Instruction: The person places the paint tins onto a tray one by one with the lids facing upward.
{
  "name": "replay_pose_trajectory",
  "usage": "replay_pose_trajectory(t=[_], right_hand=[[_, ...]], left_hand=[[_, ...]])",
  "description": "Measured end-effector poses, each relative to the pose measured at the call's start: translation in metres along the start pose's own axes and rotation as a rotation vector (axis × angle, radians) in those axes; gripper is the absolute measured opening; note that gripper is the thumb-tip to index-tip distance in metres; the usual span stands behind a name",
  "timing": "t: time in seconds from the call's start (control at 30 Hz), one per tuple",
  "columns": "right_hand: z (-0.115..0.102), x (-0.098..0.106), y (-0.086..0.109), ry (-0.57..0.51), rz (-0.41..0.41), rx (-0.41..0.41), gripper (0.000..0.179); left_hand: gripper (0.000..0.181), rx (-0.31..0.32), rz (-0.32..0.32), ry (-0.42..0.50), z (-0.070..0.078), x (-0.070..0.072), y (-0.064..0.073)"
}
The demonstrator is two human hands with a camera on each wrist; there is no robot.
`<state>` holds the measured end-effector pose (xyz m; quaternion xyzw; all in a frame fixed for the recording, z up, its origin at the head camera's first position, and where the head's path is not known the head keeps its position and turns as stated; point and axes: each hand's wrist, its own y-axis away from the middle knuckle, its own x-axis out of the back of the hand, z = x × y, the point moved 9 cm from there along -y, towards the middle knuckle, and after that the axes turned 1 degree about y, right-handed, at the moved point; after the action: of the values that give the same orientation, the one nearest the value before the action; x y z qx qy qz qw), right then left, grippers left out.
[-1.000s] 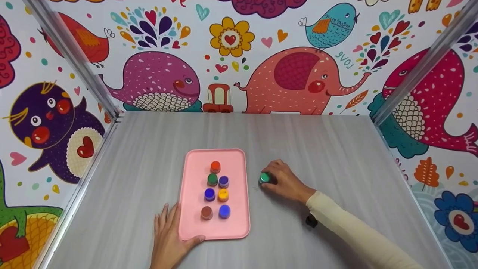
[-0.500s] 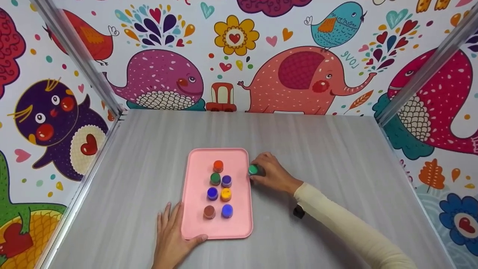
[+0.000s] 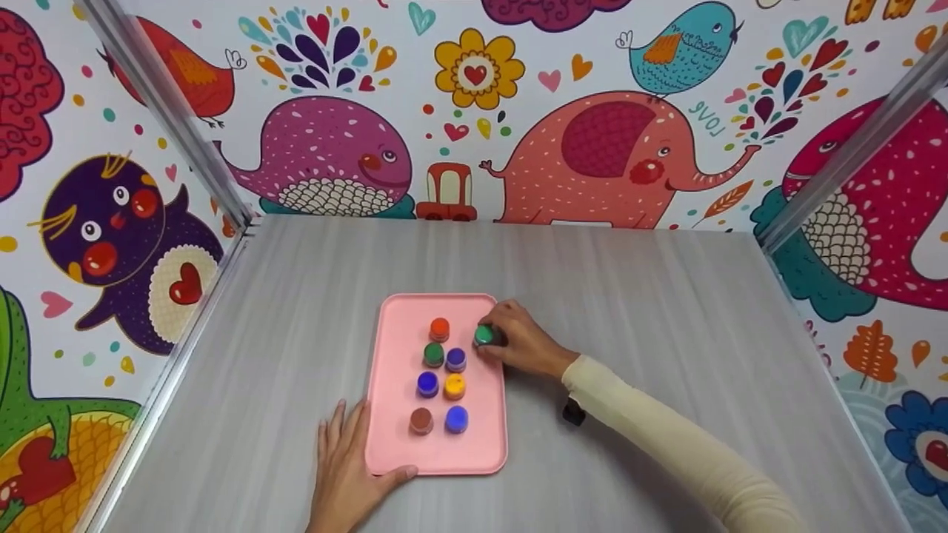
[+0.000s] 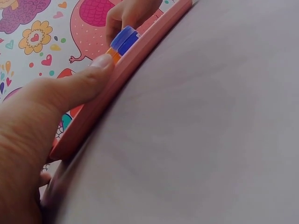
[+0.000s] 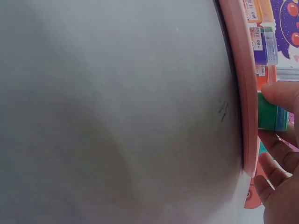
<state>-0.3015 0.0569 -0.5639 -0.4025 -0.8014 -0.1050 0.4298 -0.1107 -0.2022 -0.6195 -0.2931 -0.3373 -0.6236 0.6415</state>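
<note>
A pink tray point(image 3: 400, 326) lies on the table, carrying several small paint jars with coloured lids. Over its right edge, near the back, my right hand point(image 3: 529, 342) pinches a light green paint jar point(image 3: 484, 334) between thumb and fingers. In the right wrist view the same green jar point(image 5: 267, 114) stands upright just inside the tray rim, beside an orange-red jar point(image 5: 264, 77). My left hand point(image 3: 346, 463) rests at the tray's front left corner, fingers straight along the side. Its thumb point(image 4: 84, 84) lies on the rim in the left wrist view.
On the tray stand red point(image 3: 439, 329), dark green point(image 3: 433, 354), yellow point(image 3: 454, 386) and brown point(image 3: 421, 420) jars, plus several blue and purple ones. A cartoon-printed wall point(image 3: 459, 178) encloses the table point(image 3: 629, 296) at the back and sides, with metal corner posts point(image 3: 178, 126).
My right hand has carried the light green jar leftward from the table beside the tray to inside its right edge. My left hand stays at the corner; the head view shifts slightly.
</note>
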Motion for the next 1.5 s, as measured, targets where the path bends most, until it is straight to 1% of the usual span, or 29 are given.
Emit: replay_pose_trajectory(t=[0.13, 0.33, 0.47, 0.67, 0.8, 0.9, 1.03, 1.3, 1.4, 1.5], right_hand=[[-0.001, -0.005, -0.007, -0.014, -0.019, -0.028, 0.037], [-0.01, -0.015, -0.017, -0.018, -0.027, 0.009, 0.034], [-0.013, -0.019, -0.019, -0.026, -0.023, 0.035, 0.031], [-0.016, -0.018, -0.02, 0.034, 0.023, 0.085, 0.031], [-0.013, -0.017, -0.017, 0.032, -0.001, 0.057, 0.036], [-0.011, -0.012, -0.013, 0.019, -0.013, 0.038, 0.04], [-0.009, 0.0, -0.004, -0.009, 0.001, 0.029, 0.042], [0.006, 0.03, 0.023, -0.037, 0.033, -0.018, 0.047], [0.01, 0.039, 0.036, -0.044, 0.045, -0.026, 0.046], [0.013, 0.047, 0.049, -0.032, 0.073, -0.014, 0.043]], left_hand=[[0.143, 0.008, -0.012, -0.007, 0.0, -0.001, -0.001], [0.142, 0.01, -0.012, -0.01, -0.001, 0.0, -0.001], [0.142, -0.002, -0.007, -0.005, 0.0, 0.0, -0.001], [0.139, -0.05, 0.03, -0.015, 0.003, 0.002, 0.001], [0.139, -0.042, 0.018, -0.023, 0.003, 0.001, 0.001], [0.14, -0.021, 0.001, -0.029, 0.002, -0.001, 0.0], [0.142, -0.001, -0.014, -0.034, 0.001, -0.002, -0.001], [0.143, 0.012, -0.025, -0.041, 0.0, -0.001, -0.002], [0.142, 0.012, -0.023, -0.034, 0.0, -0.001, -0.001], [0.141, 0.006, -0.014, -0.027, 0.001, -0.001, -0.001]])
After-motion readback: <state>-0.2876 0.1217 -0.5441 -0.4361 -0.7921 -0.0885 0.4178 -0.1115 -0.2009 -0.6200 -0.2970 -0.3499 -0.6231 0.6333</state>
